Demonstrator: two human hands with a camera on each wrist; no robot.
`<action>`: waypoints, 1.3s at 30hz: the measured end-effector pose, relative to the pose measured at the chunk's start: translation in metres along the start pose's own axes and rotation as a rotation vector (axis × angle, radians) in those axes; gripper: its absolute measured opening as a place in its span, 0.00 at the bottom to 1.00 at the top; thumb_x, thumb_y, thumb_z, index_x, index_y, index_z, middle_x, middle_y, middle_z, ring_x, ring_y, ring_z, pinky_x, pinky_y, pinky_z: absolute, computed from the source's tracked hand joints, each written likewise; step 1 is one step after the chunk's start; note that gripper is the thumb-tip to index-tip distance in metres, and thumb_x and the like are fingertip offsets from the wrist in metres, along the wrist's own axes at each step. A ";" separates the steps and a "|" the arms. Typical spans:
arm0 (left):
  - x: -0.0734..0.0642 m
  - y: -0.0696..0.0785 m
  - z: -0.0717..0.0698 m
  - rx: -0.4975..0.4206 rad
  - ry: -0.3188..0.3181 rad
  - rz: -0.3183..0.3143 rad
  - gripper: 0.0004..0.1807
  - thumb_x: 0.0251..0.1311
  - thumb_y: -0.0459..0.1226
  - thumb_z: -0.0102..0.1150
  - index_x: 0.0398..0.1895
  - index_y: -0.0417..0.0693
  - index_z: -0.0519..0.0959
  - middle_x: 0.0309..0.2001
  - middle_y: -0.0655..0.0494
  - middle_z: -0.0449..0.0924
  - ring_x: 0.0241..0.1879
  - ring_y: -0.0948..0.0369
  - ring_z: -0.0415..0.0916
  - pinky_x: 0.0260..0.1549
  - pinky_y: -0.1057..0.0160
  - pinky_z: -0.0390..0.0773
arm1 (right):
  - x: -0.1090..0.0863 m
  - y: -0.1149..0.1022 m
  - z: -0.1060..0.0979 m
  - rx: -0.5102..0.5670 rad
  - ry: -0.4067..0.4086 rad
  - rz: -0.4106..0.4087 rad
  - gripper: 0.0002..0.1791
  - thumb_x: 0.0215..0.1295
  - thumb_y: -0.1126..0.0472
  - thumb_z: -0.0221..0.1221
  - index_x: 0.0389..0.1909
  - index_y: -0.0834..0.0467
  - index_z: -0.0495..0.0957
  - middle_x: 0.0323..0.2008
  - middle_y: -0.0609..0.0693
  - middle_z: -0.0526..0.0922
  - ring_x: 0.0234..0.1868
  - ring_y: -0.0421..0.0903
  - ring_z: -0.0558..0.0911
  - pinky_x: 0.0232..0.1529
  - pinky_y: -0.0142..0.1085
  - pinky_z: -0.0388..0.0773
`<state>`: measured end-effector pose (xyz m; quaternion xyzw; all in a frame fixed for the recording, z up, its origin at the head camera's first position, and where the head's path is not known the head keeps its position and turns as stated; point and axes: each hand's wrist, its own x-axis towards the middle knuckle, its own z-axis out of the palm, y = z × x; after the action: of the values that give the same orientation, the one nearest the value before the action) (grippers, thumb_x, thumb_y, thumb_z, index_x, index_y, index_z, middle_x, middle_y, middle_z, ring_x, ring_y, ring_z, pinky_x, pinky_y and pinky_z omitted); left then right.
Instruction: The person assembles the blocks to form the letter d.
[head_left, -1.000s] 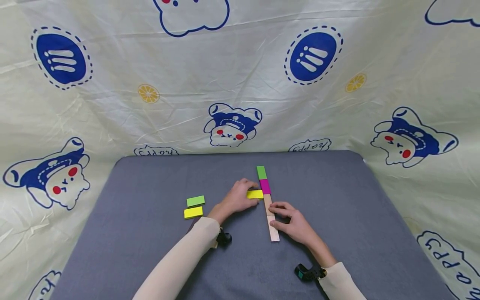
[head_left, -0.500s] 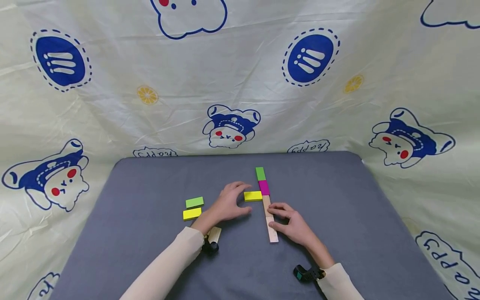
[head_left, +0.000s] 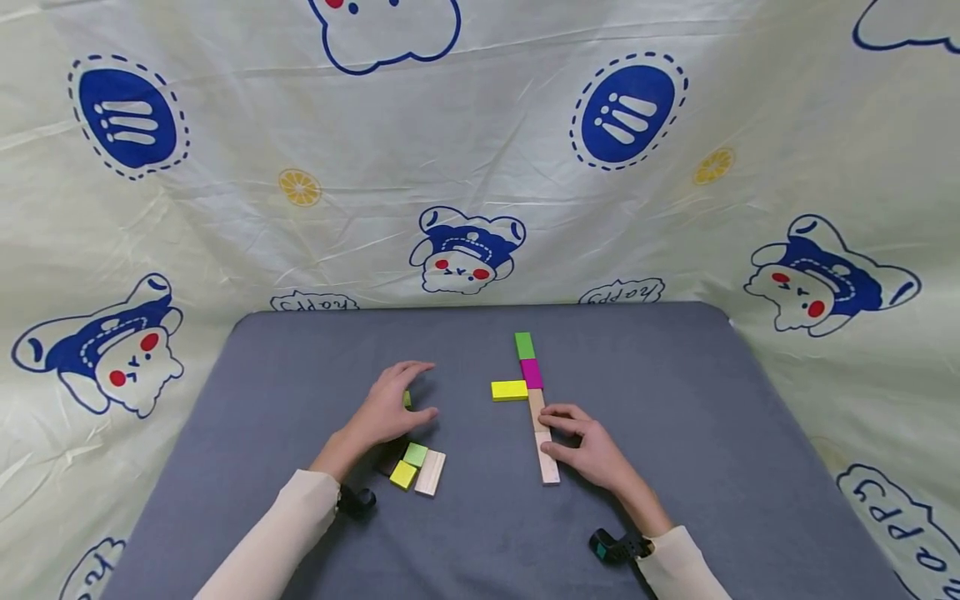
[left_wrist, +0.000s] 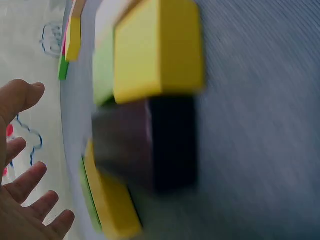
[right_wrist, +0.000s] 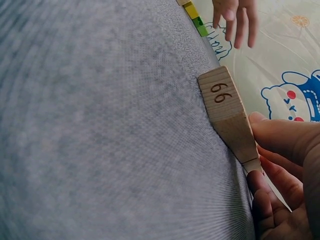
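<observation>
A row on the table runs from a green block through a magenta one to two plain wooden blocks. Beside the row, a yellow block lies crosswise. My right hand rests its thumb and fingertips along the right side of the wooden blocks; the near one has digits on its end. My left hand, fingers spread and holding nothing, hovers at the left over a green block, mostly hidden. A yellow block lies there too, seen in the left wrist view.
Nearer me at the left sit a dark block, a small green block, a yellow block and a wooden block. The grey table ends at a printed curtain behind.
My left hand has let go of the yellow block beside the row and moved left, over the other blocks. The near group there has come into view. My right hand stays put.
</observation>
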<state>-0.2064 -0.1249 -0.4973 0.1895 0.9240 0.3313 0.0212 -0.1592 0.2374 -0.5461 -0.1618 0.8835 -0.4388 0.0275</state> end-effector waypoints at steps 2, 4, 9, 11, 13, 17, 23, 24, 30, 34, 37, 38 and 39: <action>-0.004 -0.008 -0.005 -0.005 0.007 -0.017 0.39 0.59 0.45 0.73 0.74 0.49 0.70 0.73 0.44 0.68 0.73 0.43 0.63 0.68 0.36 0.65 | 0.000 0.000 0.000 0.000 0.004 0.001 0.24 0.64 0.56 0.71 0.60 0.57 0.83 0.63 0.53 0.79 0.66 0.57 0.76 0.65 0.56 0.73; -0.007 -0.015 -0.010 -0.013 0.018 -0.030 0.39 0.59 0.45 0.73 0.74 0.48 0.70 0.73 0.42 0.68 0.73 0.41 0.63 0.68 0.36 0.66 | 0.000 0.001 0.000 0.000 0.006 0.004 0.23 0.65 0.56 0.71 0.60 0.57 0.83 0.63 0.53 0.79 0.66 0.57 0.76 0.65 0.56 0.73; -0.014 -0.032 -0.016 -0.024 0.056 -0.035 0.38 0.58 0.43 0.72 0.72 0.45 0.72 0.70 0.39 0.70 0.69 0.39 0.65 0.65 0.35 0.69 | 0.000 -0.001 -0.001 0.002 0.008 0.010 0.23 0.64 0.56 0.71 0.60 0.57 0.84 0.63 0.53 0.79 0.66 0.56 0.76 0.65 0.56 0.73; -0.015 -0.038 -0.016 -0.025 0.065 -0.036 0.37 0.58 0.42 0.72 0.72 0.44 0.72 0.69 0.38 0.71 0.68 0.38 0.66 0.64 0.35 0.69 | -0.001 -0.001 -0.001 0.004 0.007 0.009 0.24 0.64 0.56 0.71 0.60 0.57 0.84 0.63 0.52 0.79 0.66 0.56 0.76 0.65 0.55 0.73; -0.015 -0.043 -0.017 -0.024 0.066 -0.043 0.37 0.58 0.42 0.72 0.71 0.43 0.73 0.67 0.38 0.73 0.67 0.38 0.68 0.64 0.35 0.69 | -0.001 -0.002 -0.001 0.009 0.007 0.008 0.23 0.64 0.56 0.71 0.60 0.57 0.84 0.63 0.52 0.79 0.66 0.56 0.76 0.65 0.54 0.73; -0.016 -0.050 -0.017 -0.022 0.061 -0.068 0.34 0.59 0.43 0.72 0.68 0.42 0.75 0.65 0.39 0.75 0.63 0.40 0.72 0.62 0.36 0.70 | -0.001 -0.002 -0.001 0.021 0.007 0.007 0.23 0.64 0.56 0.71 0.60 0.57 0.84 0.63 0.52 0.79 0.66 0.55 0.76 0.65 0.54 0.73; -0.015 -0.054 -0.018 -0.036 0.055 -0.106 0.26 0.61 0.41 0.70 0.61 0.43 0.80 0.60 0.40 0.78 0.58 0.41 0.76 0.59 0.39 0.75 | -0.001 -0.002 -0.001 0.008 0.009 0.009 0.23 0.64 0.56 0.71 0.60 0.57 0.84 0.63 0.52 0.79 0.66 0.55 0.76 0.64 0.54 0.74; -0.015 -0.054 -0.018 -0.042 0.054 -0.113 0.25 0.60 0.41 0.70 0.61 0.43 0.80 0.60 0.41 0.78 0.58 0.42 0.77 0.59 0.40 0.75 | -0.001 -0.002 -0.001 0.004 0.008 0.008 0.23 0.64 0.56 0.71 0.60 0.57 0.84 0.63 0.52 0.79 0.66 0.56 0.76 0.64 0.54 0.74; -0.013 -0.054 -0.019 -0.056 0.054 -0.126 0.22 0.61 0.39 0.70 0.58 0.42 0.82 0.58 0.41 0.80 0.56 0.43 0.77 0.56 0.42 0.77 | 0.000 -0.002 0.000 0.000 0.005 0.007 0.24 0.64 0.56 0.71 0.60 0.57 0.84 0.63 0.53 0.79 0.66 0.56 0.76 0.64 0.54 0.74; -0.011 -0.055 -0.019 -0.052 0.074 -0.142 0.21 0.62 0.39 0.68 0.57 0.41 0.82 0.55 0.41 0.81 0.53 0.44 0.77 0.54 0.43 0.77 | 0.000 -0.002 -0.001 0.007 0.006 0.003 0.24 0.64 0.56 0.71 0.60 0.57 0.84 0.63 0.53 0.79 0.66 0.56 0.76 0.64 0.52 0.74; -0.010 -0.055 -0.019 -0.055 0.081 -0.156 0.22 0.61 0.39 0.69 0.57 0.41 0.82 0.54 0.41 0.82 0.52 0.44 0.77 0.53 0.43 0.77 | 0.000 -0.002 0.000 0.017 0.007 0.003 0.24 0.64 0.56 0.71 0.60 0.58 0.84 0.62 0.53 0.79 0.65 0.56 0.76 0.64 0.50 0.74; -0.009 -0.055 -0.019 -0.052 0.079 -0.154 0.22 0.60 0.39 0.69 0.57 0.41 0.82 0.54 0.41 0.82 0.52 0.44 0.77 0.53 0.43 0.78 | -0.001 -0.002 0.000 0.020 0.008 0.004 0.24 0.64 0.56 0.71 0.60 0.58 0.84 0.62 0.53 0.79 0.65 0.56 0.76 0.64 0.49 0.74; -0.009 -0.055 -0.019 -0.052 0.077 -0.150 0.22 0.60 0.39 0.69 0.57 0.41 0.82 0.54 0.41 0.82 0.52 0.44 0.78 0.53 0.43 0.78 | -0.001 -0.002 0.000 0.020 0.008 0.005 0.24 0.64 0.56 0.71 0.60 0.57 0.84 0.62 0.52 0.79 0.65 0.56 0.76 0.64 0.48 0.74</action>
<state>-0.2198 -0.1789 -0.5173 0.1060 0.9269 0.3597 0.0154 -0.1581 0.2365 -0.5446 -0.1574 0.8796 -0.4480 0.0266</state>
